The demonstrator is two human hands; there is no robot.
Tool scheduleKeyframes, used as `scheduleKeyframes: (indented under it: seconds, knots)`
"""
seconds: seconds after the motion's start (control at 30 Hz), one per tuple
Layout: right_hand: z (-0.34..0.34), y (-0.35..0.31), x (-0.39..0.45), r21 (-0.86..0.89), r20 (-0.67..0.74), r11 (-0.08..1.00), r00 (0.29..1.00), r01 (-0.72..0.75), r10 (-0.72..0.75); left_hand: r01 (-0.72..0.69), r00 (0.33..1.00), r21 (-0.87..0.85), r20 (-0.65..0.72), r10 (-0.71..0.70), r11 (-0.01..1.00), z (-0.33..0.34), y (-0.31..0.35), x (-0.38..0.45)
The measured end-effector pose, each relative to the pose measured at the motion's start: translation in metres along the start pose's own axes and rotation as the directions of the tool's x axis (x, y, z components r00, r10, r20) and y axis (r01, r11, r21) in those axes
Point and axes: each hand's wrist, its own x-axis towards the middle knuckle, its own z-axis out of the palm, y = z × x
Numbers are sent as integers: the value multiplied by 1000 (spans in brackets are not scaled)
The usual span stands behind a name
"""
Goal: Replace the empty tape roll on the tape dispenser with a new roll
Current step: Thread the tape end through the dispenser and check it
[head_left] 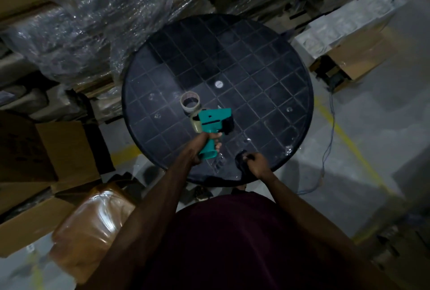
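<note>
Nearest the camera, the person's dark red shirt (232,243) filled the lower frame, both bare forearms reaching forward. The right hand (256,165) was curled tight around a dark, soft-looking object (242,161) at the near edge of the round black surface (267,75); what the object was could not be told. The left hand (204,143) was wrapped fully round the grip of the teal tape dispenser (213,122), held above the surface with its nose pointing right. A brownish roll (197,123) sat on the dispenser's left side; whether it was full or spent could not be told. Just beyond it, a tape roll (190,103) lay flat on the surface, nearly touching the dispenser in view.

Farther out: a small pale disc (218,84) near the surface's centre. Left, open cardboard boxes (46,154) and a shiny brown wrapped bundle (93,224) stood close. Behind, plastic-wrapped stacks (88,22) crowded the far rim. Right, a blue cable (330,131) trailed across the grey floor (372,150).
</note>
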Motion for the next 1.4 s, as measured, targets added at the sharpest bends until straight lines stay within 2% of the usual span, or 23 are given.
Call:
scheduleKeyframes:
  seconds: [0.07, 0.13, 0.23, 0.3, 0.4, 0.47, 0.53, 0.73, 0.87, 1.03, 1.23, 1.4]
  knots:
    - [-8, -26, 1, 224, 5, 975, 1000, -14, 13, -8, 1000, -150, -2, 8, 989, 4, -2, 1]
    - [-14, -48, 3, 425, -45, 905, 999, 36, -19, -13, 1000, -231, -11, 11, 973, 8, -4, 3]
    - [-27, -77, 3, 573, -25, 817, 997, 69, -67, -25, 999, -348, -34, 15, 937, 13, -3, 6]
    - [-32, -89, 7, 586, -39, 801, 992, 123, -124, -37, 999, -416, -30, 27, 908, 16, 0, 6]
    - [-31, -100, 7, 477, -157, 830, 957, 288, -242, -54, 998, -494, -11, 56, 868, 20, 4, 7]
    - [-27, -100, 8, 308, -265, 845, 893, 437, -364, -61, 998, -526, -12, 64, 848, 21, 7, 7]
    - [-29, -98, 9, 83, -291, 841, 820, 535, -493, -52, 999, -544, -13, 53, 837, 23, 10, 7]
    - [-38, -106, 11, -260, -194, 736, 712, 625, -674, -11, 999, -586, 33, 38, 810, 27, 11, 8]
    - [-40, -105, 15, -340, -241, 675, 633, 655, -736, 21, 996, -580, 83, 33, 814, 29, 12, 6]
    - [-38, -108, 14, -125, -314, 769, 710, 627, -630, 32, 996, -515, 89, 16, 856, 26, 9, 7]
    - [-54, -131, 8, 114, -491, 774, 713, 622, -501, 111, 994, -324, 41, -103, 940, 22, 3, 8]
    - [-71, -142, 13, 160, -436, 817, 782, 554, -445, 113, 993, -157, -23, -118, 981, 6, -6, 8]
